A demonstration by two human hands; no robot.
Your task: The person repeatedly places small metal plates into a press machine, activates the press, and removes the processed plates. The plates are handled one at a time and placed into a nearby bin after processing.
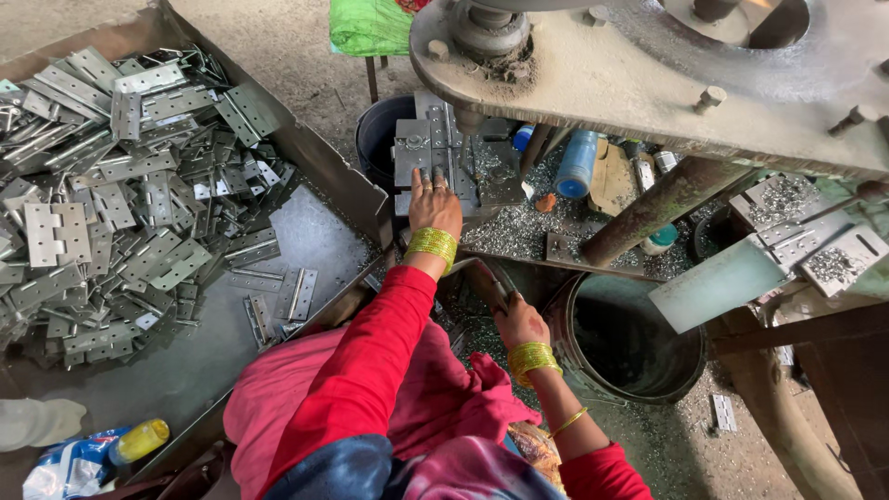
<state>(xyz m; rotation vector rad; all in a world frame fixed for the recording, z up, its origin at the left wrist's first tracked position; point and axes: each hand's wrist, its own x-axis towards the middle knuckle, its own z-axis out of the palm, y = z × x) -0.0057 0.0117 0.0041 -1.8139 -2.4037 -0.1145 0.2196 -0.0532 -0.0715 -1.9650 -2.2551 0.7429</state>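
Observation:
My left hand (433,202) reaches forward with its fingers pressed flat on a metal hinge plate (428,165) lying on the steel die block (482,171) of a press machine (602,74). My right hand (519,319) is lower, closed around a dark metal lever handle (486,281) in front of my lap. Both wrists wear stacks of yellow-green bangles, and the sleeves are red.
A large metal tray (315,236) on the left holds a heap of several silvery hinges (120,185). A dark bucket (630,338) stands at the right, another (380,134) behind the die. A blue bottle (576,165) and metal chips lie on the press bed. A yellow-capped bottle (139,440) lies bottom left.

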